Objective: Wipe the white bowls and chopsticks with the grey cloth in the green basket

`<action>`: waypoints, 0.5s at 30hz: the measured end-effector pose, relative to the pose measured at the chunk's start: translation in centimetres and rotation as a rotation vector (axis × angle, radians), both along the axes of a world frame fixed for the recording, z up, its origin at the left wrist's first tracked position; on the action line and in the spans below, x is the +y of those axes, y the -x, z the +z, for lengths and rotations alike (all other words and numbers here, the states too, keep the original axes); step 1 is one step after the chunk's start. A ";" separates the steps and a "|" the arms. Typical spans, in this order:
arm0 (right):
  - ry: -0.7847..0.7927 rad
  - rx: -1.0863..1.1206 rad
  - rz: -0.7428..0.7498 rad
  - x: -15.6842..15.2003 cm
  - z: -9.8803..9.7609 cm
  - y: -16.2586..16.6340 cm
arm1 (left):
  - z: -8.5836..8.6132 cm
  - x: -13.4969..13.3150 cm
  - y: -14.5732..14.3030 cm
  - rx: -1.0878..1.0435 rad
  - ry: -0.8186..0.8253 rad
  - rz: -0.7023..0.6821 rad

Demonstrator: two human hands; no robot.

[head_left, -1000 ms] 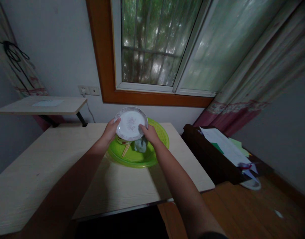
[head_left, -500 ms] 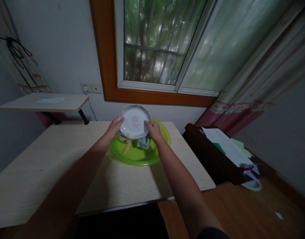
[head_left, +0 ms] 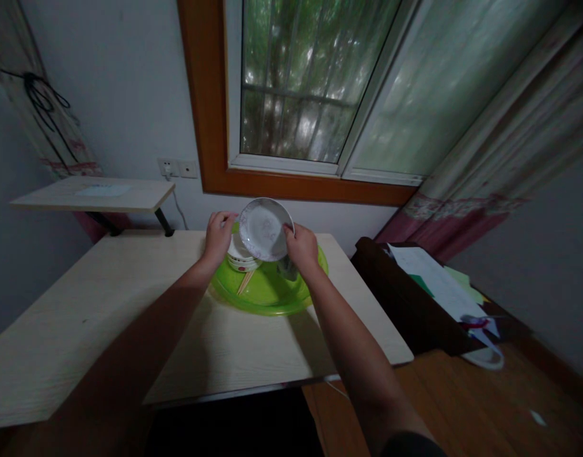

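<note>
Head camera: the right hand point(head_left: 301, 247) has its grip closed on the tilted plate point(head_left: 264, 230), over the green tub point(head_left: 272, 295) at the table's point(head_left: 129, 304) far edge. The left hand point(head_left: 219, 236) touches the bowls point(head_left: 241, 257); I cannot tell its grip.

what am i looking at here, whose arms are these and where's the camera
There is no machine: these are a person's two bare arms, seen from a camera worn on their head, looking forward and down. A pale wooden table stands under a window. On it sits a green basin holding white bowls, chopsticks and a greyish cloth. The right hand holds a patterned plate tilted above the basin. The left hand is at the bowls; whether it grips them is unclear.
</note>
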State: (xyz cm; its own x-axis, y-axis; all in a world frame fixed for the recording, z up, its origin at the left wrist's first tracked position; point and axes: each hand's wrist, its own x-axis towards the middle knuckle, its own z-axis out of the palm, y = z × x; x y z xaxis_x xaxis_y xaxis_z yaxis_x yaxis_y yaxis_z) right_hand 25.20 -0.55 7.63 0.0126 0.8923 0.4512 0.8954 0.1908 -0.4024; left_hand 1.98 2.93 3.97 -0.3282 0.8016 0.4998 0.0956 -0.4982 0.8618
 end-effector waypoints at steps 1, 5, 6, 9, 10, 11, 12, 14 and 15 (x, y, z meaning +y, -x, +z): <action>-0.009 -0.037 -0.003 -0.3 0.2 -0.1 | 0.5 -0.7 -0.3 0.005 -0.001 -0.038; -0.068 -0.216 -0.039 -1.5 0.7 -0.1 | 2.0 -3.4 -2.3 -0.134 0.081 -0.314; -0.078 -0.264 -0.047 -1.8 0.8 0.0 | 2.2 -4.0 -2.9 -0.190 0.103 -0.375; -0.103 -0.387 -0.036 -2.5 0.7 0.2 | 2.9 -5.5 -4.6 -0.362 0.188 -0.496; -0.115 -0.419 -0.023 -2.7 0.6 0.2 | 3.1 -6.0 -5.0 -0.412 0.214 -0.525; -0.129 -0.446 -0.007 -2.8 0.5 0.2 | 3.4 -6.3 -5.3 -0.455 0.232 -0.548; -0.145 -0.469 0.010 -3.0 0.4 0.2 | 3.6 -6.7 -5.6 -0.490 0.242 -0.564; -0.178 -0.510 0.051 -3.2 0.1 0.2 | 3.9 -7.2 -5.8 -0.531 0.238 -0.574; -0.192 -0.530 0.074 -3.4 -0.1 0.2 | 3.9 -7.4 -5.9 -0.541 0.230 -0.567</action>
State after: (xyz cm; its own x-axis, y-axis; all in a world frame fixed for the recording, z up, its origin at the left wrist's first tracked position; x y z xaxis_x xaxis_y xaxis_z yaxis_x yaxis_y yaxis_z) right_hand 25.01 -3.94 7.53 -0.3192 0.7832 0.5335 0.9469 0.2864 0.1461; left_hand 7.84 -4.45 7.87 0.0093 0.9815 0.1910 -0.5761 -0.1509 0.8033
